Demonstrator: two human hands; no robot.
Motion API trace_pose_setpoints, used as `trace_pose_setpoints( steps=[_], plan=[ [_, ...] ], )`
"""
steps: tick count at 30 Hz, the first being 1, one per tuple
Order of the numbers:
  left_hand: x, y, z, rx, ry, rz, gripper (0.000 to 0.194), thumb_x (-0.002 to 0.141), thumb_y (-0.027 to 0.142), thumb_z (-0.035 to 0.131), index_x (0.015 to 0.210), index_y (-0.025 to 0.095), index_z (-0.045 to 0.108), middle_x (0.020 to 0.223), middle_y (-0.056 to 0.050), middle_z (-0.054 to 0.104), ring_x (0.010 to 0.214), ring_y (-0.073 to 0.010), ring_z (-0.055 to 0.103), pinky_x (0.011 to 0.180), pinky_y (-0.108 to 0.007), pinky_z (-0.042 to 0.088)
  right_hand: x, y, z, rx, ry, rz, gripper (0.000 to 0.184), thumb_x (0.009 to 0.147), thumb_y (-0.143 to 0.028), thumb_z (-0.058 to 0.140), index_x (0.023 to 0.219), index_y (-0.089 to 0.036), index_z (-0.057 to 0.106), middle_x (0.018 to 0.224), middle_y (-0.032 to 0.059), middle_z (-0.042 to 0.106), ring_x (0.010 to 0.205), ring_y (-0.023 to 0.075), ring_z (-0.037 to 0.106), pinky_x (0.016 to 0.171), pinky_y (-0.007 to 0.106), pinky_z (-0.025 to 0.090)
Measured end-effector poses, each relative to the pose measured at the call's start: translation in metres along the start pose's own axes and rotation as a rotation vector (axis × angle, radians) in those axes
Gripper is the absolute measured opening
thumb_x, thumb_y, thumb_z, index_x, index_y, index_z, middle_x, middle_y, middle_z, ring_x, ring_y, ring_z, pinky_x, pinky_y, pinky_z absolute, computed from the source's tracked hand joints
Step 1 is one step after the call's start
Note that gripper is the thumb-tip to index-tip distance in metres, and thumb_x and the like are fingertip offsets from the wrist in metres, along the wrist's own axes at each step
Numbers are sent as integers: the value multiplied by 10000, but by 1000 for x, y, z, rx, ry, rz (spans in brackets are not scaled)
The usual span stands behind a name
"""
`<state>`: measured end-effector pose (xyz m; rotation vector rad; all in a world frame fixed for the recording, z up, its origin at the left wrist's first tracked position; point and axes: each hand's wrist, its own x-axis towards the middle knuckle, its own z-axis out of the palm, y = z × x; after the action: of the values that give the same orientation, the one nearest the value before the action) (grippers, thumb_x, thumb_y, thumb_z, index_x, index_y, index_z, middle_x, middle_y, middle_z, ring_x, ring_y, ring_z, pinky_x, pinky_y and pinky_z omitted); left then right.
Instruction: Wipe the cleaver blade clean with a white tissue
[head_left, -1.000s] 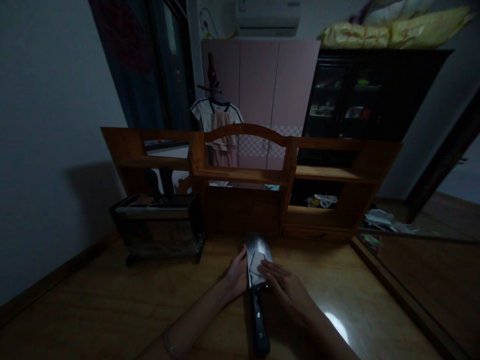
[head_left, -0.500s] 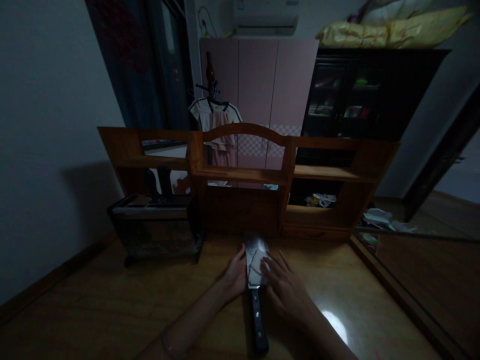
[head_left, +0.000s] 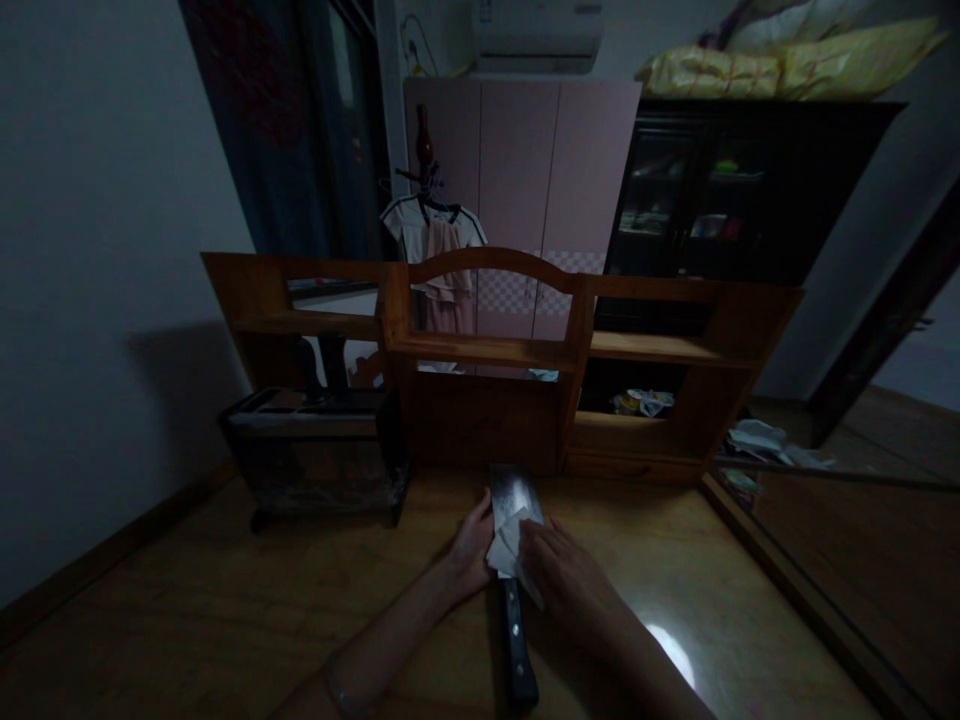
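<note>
Slid lower on the cleaver [head_left: 516, 491], the white tissue [head_left: 505, 545] sits beneath the right hand [head_left: 566, 575], fingers bunched; left hand [head_left: 471, 552] fingers unclear; best wiped clear of the edge.

The knife [head_left: 511, 598] has a gray blade [head_left: 514, 490] & a blk handle [head_left: 518, 660] w/ silver dots [head_left: 516, 630], & the cloth [head_left: 505, 546] is white. The desk [head_left: 225, 600] is yellowish brn. The cupboard [head_left: 517, 170] is pink w/ pink & white checks [head_left: 574, 264].

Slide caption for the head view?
Right hand holds a white wipe against a cleaver blade, left hand at its side.
</note>
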<state>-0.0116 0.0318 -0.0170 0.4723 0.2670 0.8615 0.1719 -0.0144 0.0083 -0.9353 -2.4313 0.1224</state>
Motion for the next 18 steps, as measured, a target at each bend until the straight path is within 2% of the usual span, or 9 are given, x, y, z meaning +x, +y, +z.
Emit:
trace_pose_setpoints(
  steps=[7, 10, 15, 18],
  plan=[
    [3, -1, -5, -8, 33, -9, 633, 923, 626, 361, 1042, 74, 647, 922, -165, 692, 857, -262, 659, 853, -356, 457, 2, 3, 2, -113, -12, -12, 433, 906, -84, 477, 1323, -196, 516, 1298, 103, 611, 1218, 225, 560, 1151, 482, 308],
    [2, -1, -4, -14, 5, -9, 637, 921, 629, 359, 1044, 74, 647, 973, -183, 689, 950, -292, 644, 909, -386, 431, 1, 7, 5, -166, 11, 18, 392, 883, -88, 533, 1260, -190, 571, 1241, 97, 646, 1161, 214, 601, 1159, 463, 298],
    [0, -1, -1, -12, -48, 3, 661, 924, 609, 371, 1158, 39, 609, 1117, -222, 657, 1112, -339, 582, 1002, -436, 364, 2, 10, 8, -261, 31, 97, 184, 846, -59, 577, 914, -199, 674, 942, 35, 713, 934, 196, 673, 1168, 503, 257],
    [-1, 0, 2, -7, -43, 6, 681, 920, 610, 384, 1194, 22, 592, 1147, -226, 649, 1135, -340, 571, 1023, -430, 346, 4, 11, 8, -299, 126, 70, 217, 840, -52, 571, 1000, -169, 657, 1038, 76, 699, 1038, 236, 639, 1159, 546, 260]
  ],
)
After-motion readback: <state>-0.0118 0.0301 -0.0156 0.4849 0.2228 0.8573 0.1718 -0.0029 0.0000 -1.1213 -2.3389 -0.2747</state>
